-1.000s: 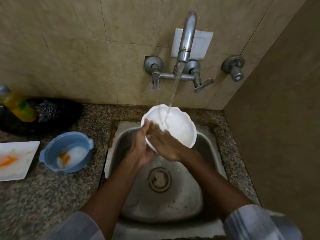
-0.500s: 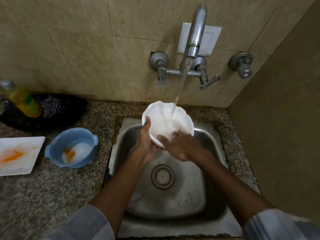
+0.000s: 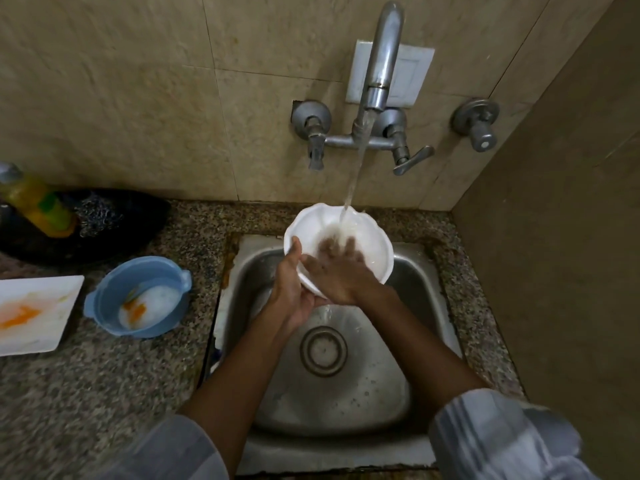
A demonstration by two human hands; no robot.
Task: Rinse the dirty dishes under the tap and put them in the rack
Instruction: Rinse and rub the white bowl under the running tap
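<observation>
A white scalloped bowl [image 3: 372,244] is held over the steel sink [image 3: 426,289] under the running tap [image 3: 379,74]. My left hand [image 3: 291,289] grips its near-left rim, thumb on the edge and palm under the bowl. My right hand [image 3: 341,271] lies inside the bowl with fingers spread flat against the inner wall, and the water stream lands on them. On the counter to the left stand a blue bowl [image 3: 110,292] with orange and white residue and a white square plate [image 3: 45,299] smeared orange. No rack is in view.
A black dish [image 3: 114,237] at the back left holds a yellow soap bottle [image 3: 33,202] and a steel scrubber [image 3: 98,213]. A separate wall valve [image 3: 478,124] sits right of the tap. A brown side wall [image 3: 554,271] closes the right.
My right hand has slid from the bowl's near rim deeper inside, under the stream. The bowl has tipped slightly and shifted toward the tap. My left hand keeps its hold.
</observation>
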